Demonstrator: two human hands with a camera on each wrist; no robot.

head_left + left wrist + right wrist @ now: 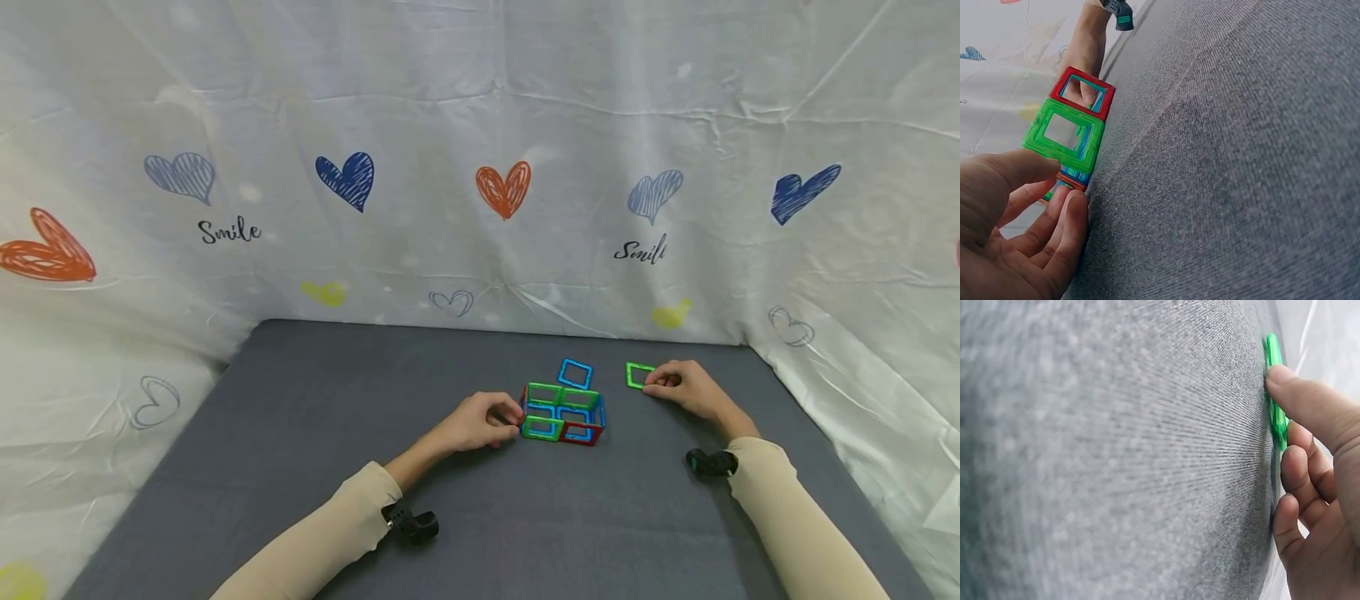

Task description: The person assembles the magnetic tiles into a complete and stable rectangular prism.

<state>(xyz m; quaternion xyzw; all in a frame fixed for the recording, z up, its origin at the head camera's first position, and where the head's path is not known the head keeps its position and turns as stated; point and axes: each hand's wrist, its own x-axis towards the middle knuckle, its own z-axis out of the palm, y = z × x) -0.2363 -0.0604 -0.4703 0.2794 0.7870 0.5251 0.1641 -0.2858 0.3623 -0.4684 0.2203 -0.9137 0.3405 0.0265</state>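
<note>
A low box of square magnetic tiles (562,428) stands on the table, its top uncovered, with green, red and blue open-frame sides. My left hand (480,421) holds its left end. In the left wrist view the thumb touches the lower corner of the front green tile (1036,142), beside a red tile (1109,103); some fingertips are hidden behind the box. To the right of the box, my right hand (690,388) pinches a loose green square tile (628,375). The right wrist view shows that green tile (1277,415) edge-on, low by the table, under the thumb.
A loose blue square tile (573,385) lies just behind the box. The grey cloth-covered table (360,392) reaches back to a white curtain (420,250) printed with hearts. Dark wrist cameras (411,525) are strapped over both sleeves.
</note>
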